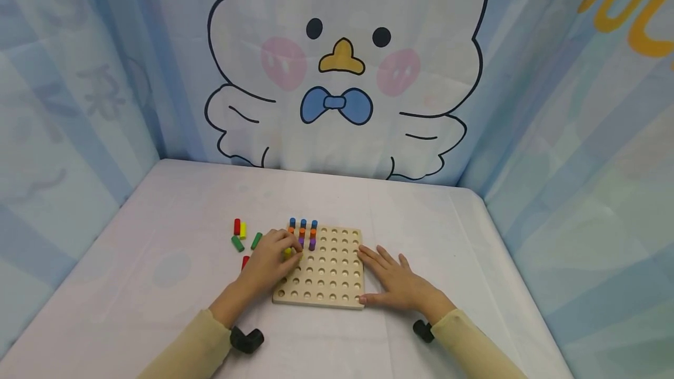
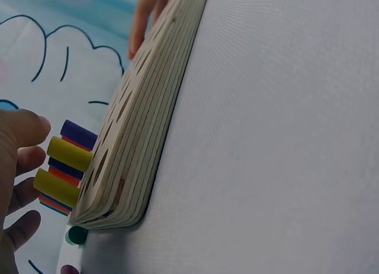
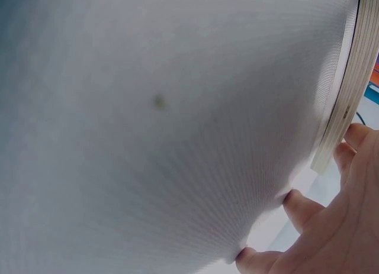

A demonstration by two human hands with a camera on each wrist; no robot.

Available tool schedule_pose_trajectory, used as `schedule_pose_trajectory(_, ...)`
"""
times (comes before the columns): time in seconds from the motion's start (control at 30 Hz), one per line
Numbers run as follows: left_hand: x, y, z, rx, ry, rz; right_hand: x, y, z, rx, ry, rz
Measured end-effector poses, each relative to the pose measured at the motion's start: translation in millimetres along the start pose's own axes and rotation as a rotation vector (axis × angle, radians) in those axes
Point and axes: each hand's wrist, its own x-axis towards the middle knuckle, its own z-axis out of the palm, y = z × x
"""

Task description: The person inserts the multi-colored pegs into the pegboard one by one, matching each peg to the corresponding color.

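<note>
Pale wooden pegboard (image 1: 327,266), layered sides, colourful upright pegs (image 1: 302,233).

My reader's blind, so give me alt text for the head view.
A person's left hand is over colored pegs in a wooden pegboard; the right hand touches its right edge. Loose pegs lie left, with a cartoon bird backdrop behind.

A curtained booth, as cartoon-printed drapes (image 1: 339,142) enclose the white table (image 1: 432,227) on three sides.
</note>
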Motion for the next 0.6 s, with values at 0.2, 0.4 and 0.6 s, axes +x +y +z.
schedule_pose_trajectory(0.2, -0.7, -0.8, -3.0, -0.009, 0.005, -0.004, 1, -1, 0, -0.006, -0.003, 0.002)
schedule_pose_trajectory(0.4, 0.6, -1.9, -9.2, -0.003, -0.001, -0.044, 0, 0, 0, -0.006, -0.001, -0.001)
schedule_pose_trajectory(0.6, 4.5, -4.8, -18.4, 0.018, 0.016, -0.069, 0, 1, 0, -0.018, 0.004, -0.006)
